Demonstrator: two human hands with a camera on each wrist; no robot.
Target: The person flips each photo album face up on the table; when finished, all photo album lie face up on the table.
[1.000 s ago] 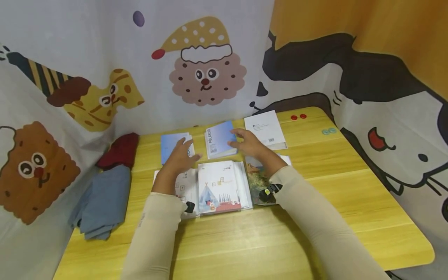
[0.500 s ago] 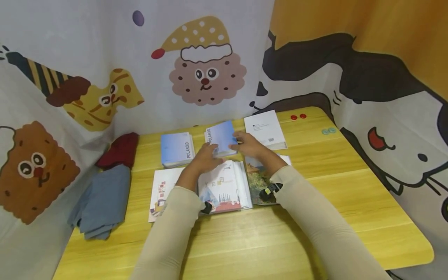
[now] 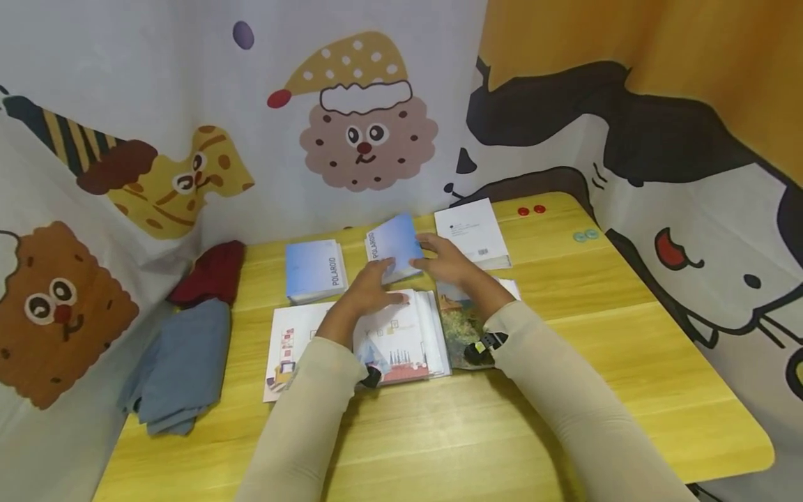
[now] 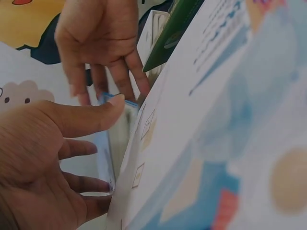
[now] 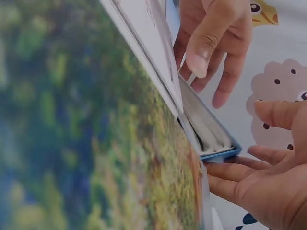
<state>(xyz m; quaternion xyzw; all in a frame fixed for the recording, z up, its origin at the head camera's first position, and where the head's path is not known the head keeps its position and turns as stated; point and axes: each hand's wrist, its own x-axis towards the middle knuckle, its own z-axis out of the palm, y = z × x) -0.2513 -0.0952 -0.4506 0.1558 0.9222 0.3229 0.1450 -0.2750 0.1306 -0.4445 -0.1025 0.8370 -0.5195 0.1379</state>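
A blue photo album (image 3: 396,240) marked POLAROID lies in the middle of the back row, between my hands. My left hand (image 3: 366,289) is at its near left corner, fingers extended and thumb spread away. My right hand (image 3: 448,261) touches the right edge with its fingertips. In the right wrist view, the fingers (image 5: 225,172) meet a corner of the blue cover, with the page edges facing the camera. Below the left hand lies a white album with a tent drawing (image 3: 401,355). An album with a landscape picture (image 3: 461,321) lies under the right wrist.
Another blue album (image 3: 311,268) stands left in the back row, and a white one (image 3: 473,233) right. A white illustrated album (image 3: 285,348) is front left. Folded grey cloth (image 3: 188,362) and dark red cloth (image 3: 210,272) lie at the left edge. Red buttons (image 3: 531,210) and pale green buttons (image 3: 585,236) lie far right.
My left hand has moved right, from over the left blue album to the middle one. The right hand has stayed by the middle album's right edge. The head view has shifted slightly.
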